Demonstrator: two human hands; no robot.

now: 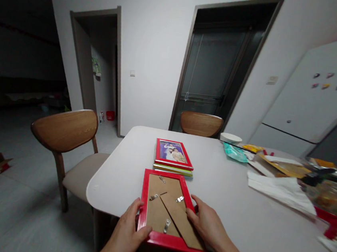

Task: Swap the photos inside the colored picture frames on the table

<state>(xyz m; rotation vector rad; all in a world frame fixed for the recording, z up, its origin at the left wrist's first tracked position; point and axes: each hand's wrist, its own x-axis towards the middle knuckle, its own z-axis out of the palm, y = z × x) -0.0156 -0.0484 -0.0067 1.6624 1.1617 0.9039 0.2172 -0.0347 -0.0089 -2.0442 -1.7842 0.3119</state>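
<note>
A red picture frame (145, 203) lies back side up at the table's front edge, its brown backboard (155, 213) facing me. Metal clips sit around the board, and a stand flap (177, 215) runs slantwise across it. My left hand (130, 228) grips the frame's left side near the lower corner, thumb on top. On the right side, my right hand (206, 222) is closed around the edge, its fingers by the stand flap. Just beyond lies a stack of frames, topped by a red-framed photo (173, 152) that faces up.
On the white table (217, 199), the right side holds a teal packet (234, 152), a white bowl (231, 138), white paper (280, 190) and mixed clutter. Wooden chairs stand at the left (65, 129) and far side (201, 123). A white fridge (319, 89) is at the right.
</note>
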